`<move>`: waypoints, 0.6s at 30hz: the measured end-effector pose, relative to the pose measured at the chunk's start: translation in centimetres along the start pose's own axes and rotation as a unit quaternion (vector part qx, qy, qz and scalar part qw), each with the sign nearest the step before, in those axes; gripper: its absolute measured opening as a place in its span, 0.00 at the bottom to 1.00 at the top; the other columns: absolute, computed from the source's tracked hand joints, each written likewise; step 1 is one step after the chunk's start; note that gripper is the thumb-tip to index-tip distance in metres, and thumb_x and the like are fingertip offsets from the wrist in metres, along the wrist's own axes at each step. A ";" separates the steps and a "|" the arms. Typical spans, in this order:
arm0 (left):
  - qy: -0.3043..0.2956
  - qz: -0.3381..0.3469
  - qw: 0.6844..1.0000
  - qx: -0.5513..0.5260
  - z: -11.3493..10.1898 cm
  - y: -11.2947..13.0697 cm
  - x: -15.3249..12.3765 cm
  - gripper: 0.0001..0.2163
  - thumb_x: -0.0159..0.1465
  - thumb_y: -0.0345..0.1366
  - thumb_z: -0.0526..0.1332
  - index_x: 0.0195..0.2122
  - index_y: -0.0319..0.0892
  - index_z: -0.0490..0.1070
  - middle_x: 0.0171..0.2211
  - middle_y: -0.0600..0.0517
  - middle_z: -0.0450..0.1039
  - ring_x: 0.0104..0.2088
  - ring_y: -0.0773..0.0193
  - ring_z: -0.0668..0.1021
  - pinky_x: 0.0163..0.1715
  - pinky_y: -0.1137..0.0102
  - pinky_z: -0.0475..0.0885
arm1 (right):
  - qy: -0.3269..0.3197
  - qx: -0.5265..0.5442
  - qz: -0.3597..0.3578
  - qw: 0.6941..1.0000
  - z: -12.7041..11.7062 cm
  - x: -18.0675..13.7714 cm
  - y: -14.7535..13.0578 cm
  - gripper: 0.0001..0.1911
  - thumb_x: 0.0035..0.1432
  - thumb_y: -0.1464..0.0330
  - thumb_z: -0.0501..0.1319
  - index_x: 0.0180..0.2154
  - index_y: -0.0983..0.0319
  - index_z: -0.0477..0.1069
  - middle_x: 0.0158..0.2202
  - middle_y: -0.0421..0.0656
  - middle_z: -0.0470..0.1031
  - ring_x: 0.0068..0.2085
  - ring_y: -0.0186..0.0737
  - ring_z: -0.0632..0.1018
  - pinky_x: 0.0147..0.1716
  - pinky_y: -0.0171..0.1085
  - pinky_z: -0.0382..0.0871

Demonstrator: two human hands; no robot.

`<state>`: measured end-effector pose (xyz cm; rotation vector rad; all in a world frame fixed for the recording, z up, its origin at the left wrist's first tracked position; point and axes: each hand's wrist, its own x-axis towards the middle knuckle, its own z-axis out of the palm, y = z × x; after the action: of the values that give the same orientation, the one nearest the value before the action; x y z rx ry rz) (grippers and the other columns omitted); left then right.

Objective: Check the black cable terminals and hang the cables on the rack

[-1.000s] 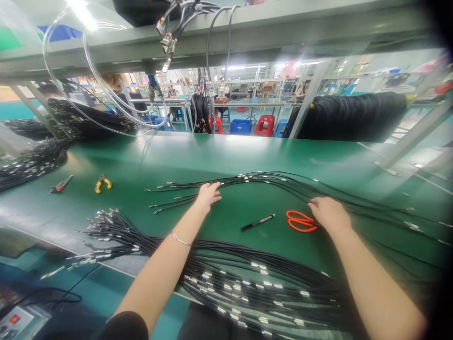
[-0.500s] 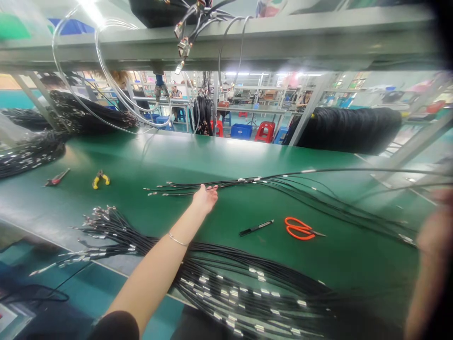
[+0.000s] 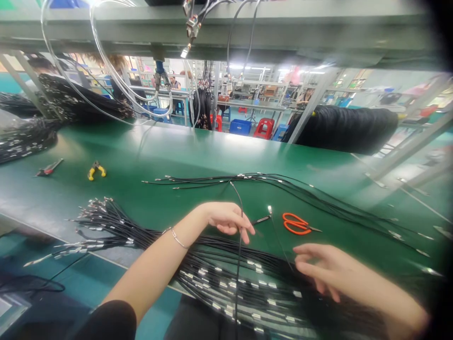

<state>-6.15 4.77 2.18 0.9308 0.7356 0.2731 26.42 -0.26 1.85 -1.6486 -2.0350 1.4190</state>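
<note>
My left hand (image 3: 230, 219) pinches a black cable (image 3: 238, 274) between thumb and fingers. One end stands up above the hand, and the rest hangs down over the bundle in front of me. To its right, my right hand (image 3: 320, 269) has its fingers curled, with a thin black cable length (image 3: 281, 241) running up from the fingertips to a pale end. Behind the hands, several black cables (image 3: 255, 176) with white labels lie along the green bench (image 3: 141, 198). Close to my body rests a thick bundle of labelled black cables (image 3: 226, 278), partly under my left forearm.
Orange-handled scissors (image 3: 295, 224) and a dark cutter knife (image 3: 262, 219) lie beyond the hands. Yellow-handled pliers (image 3: 96, 170) and a red-handled tool (image 3: 50, 168) are at the left. Clear tubing (image 3: 95, 38) hangs from the overhead beam (image 3: 300, 38). Black coils (image 3: 354, 127) hang behind the bench.
My left hand has come back from the cables at the rear, with one cable in it. My right hand has moved down and inward from the right edge.
</note>
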 end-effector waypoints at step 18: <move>0.196 0.219 0.951 0.096 -1.2 -0.7 1.5 0.15 0.54 0.32 0.71 0.41 0.31 0.76 0.26 0.47 0.75 0.21 0.70 0.74 0.19 0.75 0.69 | -0.001 0.253 -0.155 0.955 3.9 8.9 -6.1 0.21 0.52 0.54 0.68 0.38 0.65 0.73 0.28 0.41 0.73 0.18 0.24 0.64 0.15 0.29 0.56</move>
<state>-5.96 5.89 0.42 1.2418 0.9255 0.8077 16.47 5.32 0.64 -1.0673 -1.6427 1.6380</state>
